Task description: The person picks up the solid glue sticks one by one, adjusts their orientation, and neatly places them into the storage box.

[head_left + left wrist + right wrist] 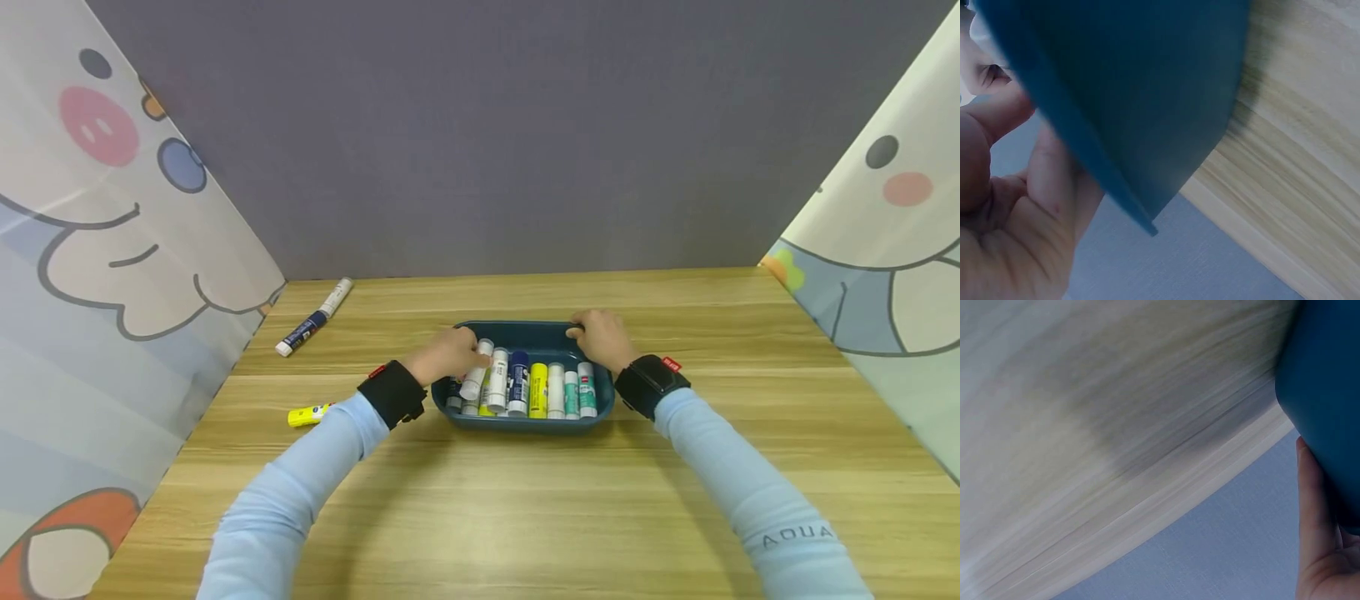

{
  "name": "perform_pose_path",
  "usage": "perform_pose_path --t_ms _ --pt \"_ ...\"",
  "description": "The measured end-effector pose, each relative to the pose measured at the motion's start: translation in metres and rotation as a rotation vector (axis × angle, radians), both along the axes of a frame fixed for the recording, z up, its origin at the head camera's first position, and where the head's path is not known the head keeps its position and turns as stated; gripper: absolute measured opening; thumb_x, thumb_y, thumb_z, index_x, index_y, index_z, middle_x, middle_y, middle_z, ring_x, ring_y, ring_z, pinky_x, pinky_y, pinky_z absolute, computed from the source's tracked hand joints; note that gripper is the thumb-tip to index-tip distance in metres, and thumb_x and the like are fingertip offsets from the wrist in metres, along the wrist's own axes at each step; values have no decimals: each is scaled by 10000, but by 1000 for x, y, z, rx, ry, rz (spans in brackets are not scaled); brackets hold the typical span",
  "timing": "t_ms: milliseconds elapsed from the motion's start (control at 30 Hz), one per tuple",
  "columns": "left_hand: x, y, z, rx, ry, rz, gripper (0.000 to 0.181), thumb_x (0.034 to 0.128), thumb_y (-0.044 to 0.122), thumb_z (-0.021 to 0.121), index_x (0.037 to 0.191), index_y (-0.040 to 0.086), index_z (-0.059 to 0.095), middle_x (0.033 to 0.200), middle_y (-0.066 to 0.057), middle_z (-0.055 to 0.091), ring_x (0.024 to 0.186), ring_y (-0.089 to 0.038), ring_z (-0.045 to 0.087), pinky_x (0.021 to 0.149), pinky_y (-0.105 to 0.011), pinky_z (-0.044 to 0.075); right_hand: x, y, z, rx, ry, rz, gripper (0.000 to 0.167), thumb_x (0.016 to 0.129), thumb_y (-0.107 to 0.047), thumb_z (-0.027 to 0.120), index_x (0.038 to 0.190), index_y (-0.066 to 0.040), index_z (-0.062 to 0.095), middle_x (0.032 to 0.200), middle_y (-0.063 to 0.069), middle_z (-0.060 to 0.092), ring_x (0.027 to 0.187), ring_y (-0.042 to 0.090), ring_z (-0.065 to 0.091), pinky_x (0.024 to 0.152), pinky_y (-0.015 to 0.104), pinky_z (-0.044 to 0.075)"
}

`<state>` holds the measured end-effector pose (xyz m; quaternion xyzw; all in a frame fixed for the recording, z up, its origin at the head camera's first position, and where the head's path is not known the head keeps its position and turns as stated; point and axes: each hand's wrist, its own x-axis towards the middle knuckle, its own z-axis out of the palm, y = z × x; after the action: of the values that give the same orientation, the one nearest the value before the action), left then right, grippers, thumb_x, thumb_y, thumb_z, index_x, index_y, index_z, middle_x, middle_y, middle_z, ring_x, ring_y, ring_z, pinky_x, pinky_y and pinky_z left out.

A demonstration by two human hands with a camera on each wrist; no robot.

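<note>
A dark teal plastic bin stands on the table, with several glue sticks lying side by side in it. My left hand reaches over the bin's left rim and pinches a white glue stick, tilted above the others. In the left wrist view, the bin's outer wall hides most of that stick. At the far right corner my right hand grips the rim, one finger lying along the outer wall. Inside are a yellow glue stick, a navy one and a green-and-white one.
On the table's left side a navy glue stick and a white one lie end to end. Nearer, a yellow glue stick lies partly behind the left sleeve. A grey panel rises behind the wooden table.
</note>
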<state>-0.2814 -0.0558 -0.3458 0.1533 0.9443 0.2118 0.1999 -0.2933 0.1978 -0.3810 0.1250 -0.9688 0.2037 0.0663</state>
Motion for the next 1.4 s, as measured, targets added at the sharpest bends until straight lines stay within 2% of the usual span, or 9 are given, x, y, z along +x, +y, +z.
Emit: perform_pose_path --t_ms 300,367,600,833,933,1133,1267,1300,1400 --pt "2 1 -4 -40 14 1 310 945 234 505 1138 14 609 748 -42 629 609 -148 617 576 -222 462 0 0 0 8 9 -3 274 871 -132 619 1077 49 641 1040 209 659 931 344 620 802 468 493" --pt "3 0 -5 -42 14 3 300 947 212 501 1147 18 609 758 -34 631 604 -127 612 582 -213 464 -1 0 0 8 3 -5 280 873 -136 618 1083 47 638 1045 207 658 930 338 621 798 462 495" --pt "4 -2 -6 -14 21 4 206 936 177 515 955 36 664 709 -49 633 590 -111 611 539 -198 472 -1 -1 1 8 4 -12 265 868 -123 623 1072 46 642 1032 200 662 914 325 621 787 456 494" --pt "4 -5 -6 -5 24 -17 211 937 185 514 948 34 661 662 -23 615 572 -105 597 517 -190 451 0 -1 1 11 -2 -16 281 869 -125 623 1090 47 635 1057 207 654 950 340 614 817 467 486" --pt "4 -7 -6 9 22 -29 230 941 193 504 924 17 650 706 -68 618 575 -122 568 521 -204 415 0 -1 1 16 10 -10 276 867 -124 625 1080 50 639 1051 210 656 944 345 616 810 470 488" --pt "5 -12 -7 63 60 -38 366 929 226 527 1233 22 540 1150 -126 601 940 -202 605 803 -329 498 0 -1 1 10 3 -14 278 874 -136 618 1082 47 640 1041 209 659 923 338 623 787 461 499" --pt "5 -16 -10 94 110 -88 375 931 237 526 1251 41 530 1217 -133 574 1072 -250 564 878 -375 479 0 -2 1 -1 -10 -21 285 880 -143 611 1092 46 637 1042 207 660 921 330 625 787 456 503" --pt "5 -17 -11 100 129 -100 371 930 237 529 1248 45 535 1217 -133 575 1053 -240 570 866 -365 482 0 -1 0 -3 -11 -23 283 880 -142 611 1091 46 637 1038 206 661 914 328 626 785 453 503" --pt "6 -22 -11 132 160 -111 370 928 229 531 1258 60 537 1209 -136 585 697 -173 578 655 -294 477 0 -3 1 -2 -7 -22 277 881 -129 607 1090 51 636 1032 209 662 905 326 626 781 452 502"
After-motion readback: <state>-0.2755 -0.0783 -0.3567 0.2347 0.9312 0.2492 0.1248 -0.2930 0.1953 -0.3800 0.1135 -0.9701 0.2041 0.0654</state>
